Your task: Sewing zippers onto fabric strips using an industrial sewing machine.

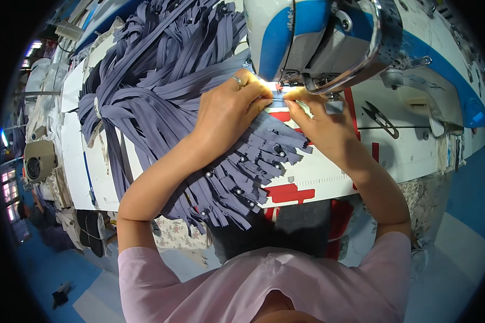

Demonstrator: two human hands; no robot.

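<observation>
Under the lit needle area of a blue and white sewing machine (275, 40), my two hands meet over a grey-blue zipper tape (278, 99). My left hand (225, 112), with a ring on one finger, pinches the tape from the left. From the right, my right hand (322, 119) pinches it with thumb and forefinger, close to the presser foot. A big bundle of grey-blue zippers (161, 107) spreads over the table to the left. Part of it runs beneath my left forearm, and its cut ends (242, 175) fan out with dark sliders near the table's front edge.
Thread snips (381, 119) lie on the white table (415, 153), right of my right hand. Red tape strips (290, 194) mark the tabletop. A light tie (97, 107) gathers the zippers at the left. A floral cloth (183, 235) hangs below the front edge.
</observation>
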